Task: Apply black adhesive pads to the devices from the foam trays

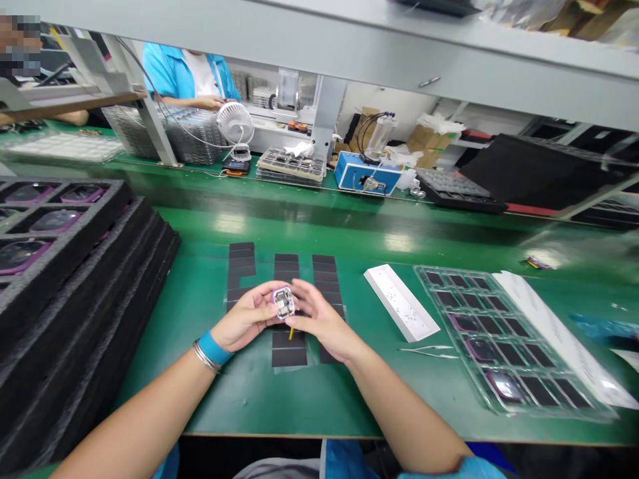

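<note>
My left hand (245,320) and my right hand (317,318) meet over the green table, fingers curled round a small square clear-and-purple part (283,301) held between them. A thin yellow stick (291,332) pokes down below the part, by my right fingers. Under my hands lie strips of black rectangular pads (288,306) in three columns. My left wrist wears a blue band and a metal bracelet.
Stacked black foam trays (74,279) with purple parts fill the left. To the right lie a white strip (401,301), tweezers (428,351) and a clear blister tray (504,336) holding a few parts. Across the bench a person in blue (192,76) works near a small fan (235,124).
</note>
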`<action>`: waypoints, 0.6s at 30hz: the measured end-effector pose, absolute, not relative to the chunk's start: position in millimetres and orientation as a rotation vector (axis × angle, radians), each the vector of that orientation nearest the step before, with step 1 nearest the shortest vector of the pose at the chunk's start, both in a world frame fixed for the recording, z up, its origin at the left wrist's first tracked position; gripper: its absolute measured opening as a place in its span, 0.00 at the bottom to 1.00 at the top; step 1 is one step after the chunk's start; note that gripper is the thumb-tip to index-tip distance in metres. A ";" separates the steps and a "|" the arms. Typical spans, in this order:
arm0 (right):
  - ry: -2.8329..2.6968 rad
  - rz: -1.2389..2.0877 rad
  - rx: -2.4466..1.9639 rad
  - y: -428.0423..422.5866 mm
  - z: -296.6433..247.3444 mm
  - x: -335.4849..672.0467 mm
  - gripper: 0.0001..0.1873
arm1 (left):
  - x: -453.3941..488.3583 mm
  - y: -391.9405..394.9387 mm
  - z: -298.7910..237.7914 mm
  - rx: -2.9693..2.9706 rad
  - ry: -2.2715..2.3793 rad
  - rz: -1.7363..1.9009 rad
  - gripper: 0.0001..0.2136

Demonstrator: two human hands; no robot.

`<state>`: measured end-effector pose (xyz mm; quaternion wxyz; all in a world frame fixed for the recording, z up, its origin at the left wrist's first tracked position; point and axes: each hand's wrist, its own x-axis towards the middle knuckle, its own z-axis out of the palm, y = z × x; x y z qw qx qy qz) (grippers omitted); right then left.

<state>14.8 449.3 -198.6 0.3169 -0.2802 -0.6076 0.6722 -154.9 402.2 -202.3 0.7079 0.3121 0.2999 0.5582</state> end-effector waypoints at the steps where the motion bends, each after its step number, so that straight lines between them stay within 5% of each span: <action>1: -1.523 1.993 -0.751 451.4 -199.2 15.3 0.31 | -157.6 402.9 -201.9 0.698 0.676 1.271 0.19; 4: -1.388 2.226 -0.852 458.1 -198.2 18.8 0.22 | -165.2 405.2 -200.9 0.691 0.709 1.334 0.18; 12: -1.783 1.249 -0.734 457.4 -185.0 27.7 0.07 | -160.7 405.3 -203.6 0.692 0.776 1.025 0.19; 18: -2.078 0.806 -0.642 453.4 -189.4 22.8 0.10 | -152.8 403.2 -208.9 0.684 0.794 0.961 0.17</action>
